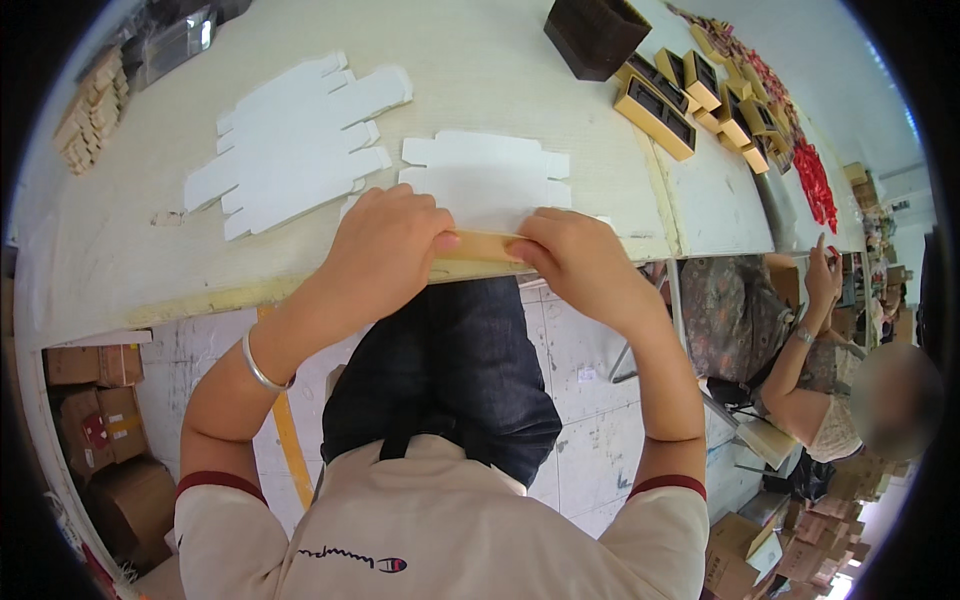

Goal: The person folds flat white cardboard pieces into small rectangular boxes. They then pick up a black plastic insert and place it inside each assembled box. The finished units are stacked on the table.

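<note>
Both my hands grip a flat cardboard box blank by its near flap, close to the table's front edge. The blank [480, 185] is white on its upper face, and the flap between my hands shows gold. My left hand [385, 240] is closed on the flap's left end, thumb toward the middle. At the right end my right hand [575, 250] pinches the same flap between thumb and fingers. More white box blanks [300, 145] lie spread and overlapping on the table to the left.
Several gold boxes with black inserts [655, 118] stand at the far right beside a dark brown open container [597, 38]. Red ribbons [815, 185] lie beyond them. Small tan blocks [92, 110] are stacked far left. A co-worker's hand [820, 280] is at the right.
</note>
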`<state>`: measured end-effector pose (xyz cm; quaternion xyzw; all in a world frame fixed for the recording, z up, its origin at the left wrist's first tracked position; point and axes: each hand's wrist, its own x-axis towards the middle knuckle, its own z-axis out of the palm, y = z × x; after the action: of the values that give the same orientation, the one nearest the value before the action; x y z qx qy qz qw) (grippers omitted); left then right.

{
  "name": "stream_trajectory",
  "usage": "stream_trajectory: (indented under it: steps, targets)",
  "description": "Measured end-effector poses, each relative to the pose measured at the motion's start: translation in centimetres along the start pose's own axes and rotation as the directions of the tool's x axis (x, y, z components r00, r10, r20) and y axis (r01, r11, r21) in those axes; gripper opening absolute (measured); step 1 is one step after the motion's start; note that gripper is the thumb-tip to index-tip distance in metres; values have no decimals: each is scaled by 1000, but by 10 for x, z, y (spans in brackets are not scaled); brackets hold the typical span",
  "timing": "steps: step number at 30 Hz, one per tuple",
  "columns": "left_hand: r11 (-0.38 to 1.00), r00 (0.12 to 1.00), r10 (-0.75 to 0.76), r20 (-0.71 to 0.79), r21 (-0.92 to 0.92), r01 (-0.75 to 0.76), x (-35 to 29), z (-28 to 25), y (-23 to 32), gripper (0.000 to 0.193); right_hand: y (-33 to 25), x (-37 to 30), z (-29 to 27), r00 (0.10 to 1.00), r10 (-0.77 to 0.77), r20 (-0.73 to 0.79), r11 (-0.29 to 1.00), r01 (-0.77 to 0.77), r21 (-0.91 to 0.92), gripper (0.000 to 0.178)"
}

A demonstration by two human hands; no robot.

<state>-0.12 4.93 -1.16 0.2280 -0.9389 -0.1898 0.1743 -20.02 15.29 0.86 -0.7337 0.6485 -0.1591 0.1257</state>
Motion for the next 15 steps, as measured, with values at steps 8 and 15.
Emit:
stream_trajectory:
  steps: [8, 15]
  targets:
    - [953, 838, 301, -456, 107, -284, -8, 7, 52, 34, 31, -51, -27, 969, 234, -80, 944, -207, 257, 13]
    - [934, 980, -72, -185, -357, 1, 18, 20, 50, 58, -33, -37, 29, 913, 203, -353, 943, -85, 322, 14]
